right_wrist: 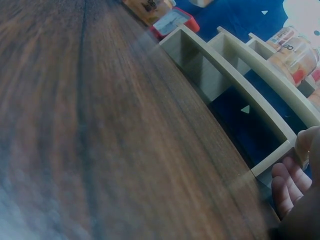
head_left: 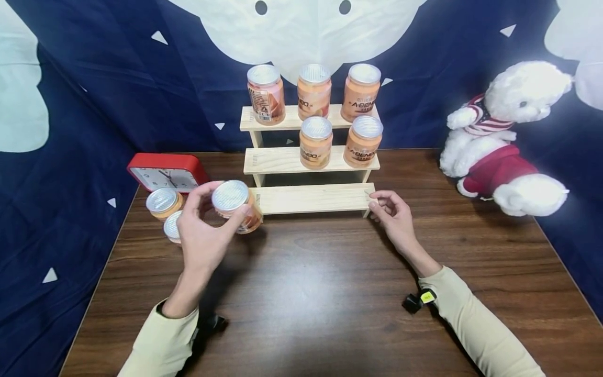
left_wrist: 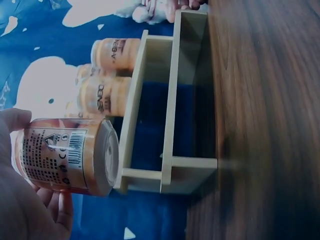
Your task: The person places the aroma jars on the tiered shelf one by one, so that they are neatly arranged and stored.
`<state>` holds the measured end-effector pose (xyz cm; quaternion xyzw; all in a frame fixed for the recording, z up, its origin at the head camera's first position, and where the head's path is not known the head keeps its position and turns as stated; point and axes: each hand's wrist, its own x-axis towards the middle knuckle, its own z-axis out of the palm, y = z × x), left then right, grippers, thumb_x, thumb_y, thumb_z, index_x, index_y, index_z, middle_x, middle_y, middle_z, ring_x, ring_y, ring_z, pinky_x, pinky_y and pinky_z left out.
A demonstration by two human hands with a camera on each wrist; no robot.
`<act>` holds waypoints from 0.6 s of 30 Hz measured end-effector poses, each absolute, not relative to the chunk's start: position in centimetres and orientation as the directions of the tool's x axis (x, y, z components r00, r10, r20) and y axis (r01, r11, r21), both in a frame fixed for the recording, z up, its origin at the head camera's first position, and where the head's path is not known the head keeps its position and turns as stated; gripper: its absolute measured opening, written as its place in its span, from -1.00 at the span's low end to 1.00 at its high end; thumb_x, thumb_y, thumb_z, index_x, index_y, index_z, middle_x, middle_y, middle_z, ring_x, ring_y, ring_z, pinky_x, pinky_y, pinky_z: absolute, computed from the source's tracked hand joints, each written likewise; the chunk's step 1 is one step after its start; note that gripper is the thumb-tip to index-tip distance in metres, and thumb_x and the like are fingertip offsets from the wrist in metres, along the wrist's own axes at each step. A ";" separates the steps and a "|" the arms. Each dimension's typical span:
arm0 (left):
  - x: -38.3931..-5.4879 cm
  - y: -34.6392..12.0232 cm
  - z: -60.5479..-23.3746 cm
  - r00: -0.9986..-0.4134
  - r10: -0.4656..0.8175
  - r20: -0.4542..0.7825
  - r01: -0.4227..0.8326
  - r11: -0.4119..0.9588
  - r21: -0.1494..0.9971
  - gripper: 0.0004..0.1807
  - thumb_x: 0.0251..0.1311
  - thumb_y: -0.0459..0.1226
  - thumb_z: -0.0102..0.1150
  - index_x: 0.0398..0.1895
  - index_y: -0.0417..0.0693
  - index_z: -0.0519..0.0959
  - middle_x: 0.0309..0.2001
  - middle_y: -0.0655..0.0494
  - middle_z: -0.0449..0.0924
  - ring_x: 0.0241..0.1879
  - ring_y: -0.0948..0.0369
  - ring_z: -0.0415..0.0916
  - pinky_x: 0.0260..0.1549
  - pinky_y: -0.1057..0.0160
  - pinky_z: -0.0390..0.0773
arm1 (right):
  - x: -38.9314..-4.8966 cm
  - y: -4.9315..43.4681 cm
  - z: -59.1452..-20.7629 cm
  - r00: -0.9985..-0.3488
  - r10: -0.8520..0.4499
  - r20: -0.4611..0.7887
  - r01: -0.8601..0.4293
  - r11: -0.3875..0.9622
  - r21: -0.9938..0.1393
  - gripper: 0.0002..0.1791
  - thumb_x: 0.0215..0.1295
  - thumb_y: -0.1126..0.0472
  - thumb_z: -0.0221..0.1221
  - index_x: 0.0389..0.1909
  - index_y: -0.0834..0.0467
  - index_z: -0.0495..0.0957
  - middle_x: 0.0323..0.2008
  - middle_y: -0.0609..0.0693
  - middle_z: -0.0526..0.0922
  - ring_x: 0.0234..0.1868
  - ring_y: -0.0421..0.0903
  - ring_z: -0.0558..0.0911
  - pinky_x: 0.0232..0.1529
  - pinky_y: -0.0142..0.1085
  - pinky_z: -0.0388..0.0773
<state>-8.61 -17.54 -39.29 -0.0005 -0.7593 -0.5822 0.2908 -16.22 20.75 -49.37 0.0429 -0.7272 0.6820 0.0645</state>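
My left hand (head_left: pixel 207 230) holds an orange can (head_left: pixel 247 217) with a ridged silver lid between thumb and fingers, by the left end of the wooden three-step rack (head_left: pixel 313 199). In the left wrist view the can (left_wrist: pixel 60 155) shows its barcode label and pale recessed base, raised off the table. At the rack's other end, my right hand (head_left: pixel 395 217) pinches the right edge of the lowest step; in the right wrist view its fingers (right_wrist: pixel 292 180) curl by the end panel. Three similar cans (head_left: pixel 314 97) stand on the top step and two (head_left: pixel 316 146) on the middle one.
Two more cans (head_left: pixel 163 203) stand on the table left of my left hand, which partly hides one. Behind them is a red clock (head_left: pixel 165 173). A white plush bear (head_left: pixel 504 141) in red clothing sits at the right. A blue patterned cloth (head_left: pixel 188 94) hangs behind the wooden table (head_left: pixel 306 298).
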 end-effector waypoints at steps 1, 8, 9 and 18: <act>-8.9 -17.3 -39.3 -0.837 -0.324 0.441 0.339 0.327 0.882 -0.31 0.01 -0.41 0.72 0.26 -0.34 0.64 0.05 0.29 0.70 0.01 0.21 0.62 0.05 0.36 0.56 | -16.2 20.8 -49.4 -0.988 0.025 0.152 -0.150 0.067 -0.986 -0.73 0.52 0.51 0.28 0.14 0.52 0.57 -0.35 -0.16 0.67 -0.41 -0.29 0.67 -0.34 -0.48 0.63; -10.7 -15.9 -38.3 -0.834 -0.291 0.469 0.368 0.340 0.865 -0.31 0.03 -0.31 0.74 0.26 -0.29 0.66 0.06 0.15 0.75 0.01 0.21 0.61 0.07 0.35 0.55 | -16.3 20.7 -49.2 -0.987 0.024 0.161 -0.160 0.056 -0.986 -0.74 0.52 0.52 0.28 0.13 0.54 0.57 -0.36 -0.15 0.68 -0.42 -0.27 0.67 -0.34 -0.48 0.63; -11.0 -15.7 -38.1 -0.829 -0.293 0.476 0.376 0.339 0.863 -0.32 0.04 -0.30 0.73 0.25 -0.29 0.66 0.06 0.13 0.75 0.01 0.21 0.61 0.05 0.35 0.55 | -16.3 20.7 -49.2 -0.986 0.023 0.163 -0.162 0.055 -0.985 -0.74 0.52 0.53 0.27 0.13 0.54 0.57 -0.36 -0.15 0.68 -0.42 -0.27 0.66 -0.34 -0.48 0.63; -13.8 -14.5 -37.2 -0.819 -0.282 0.499 0.406 0.329 0.852 -0.31 0.09 -0.26 0.72 0.30 -0.25 0.67 0.05 0.05 0.75 -0.02 0.25 0.59 -0.02 0.33 0.54 | -16.2 20.8 -49.4 -0.988 0.022 0.155 -0.153 0.072 -0.986 -0.74 0.54 0.51 0.27 0.14 0.53 0.57 -0.36 -0.18 0.69 -0.41 -0.29 0.66 -0.35 -0.49 0.62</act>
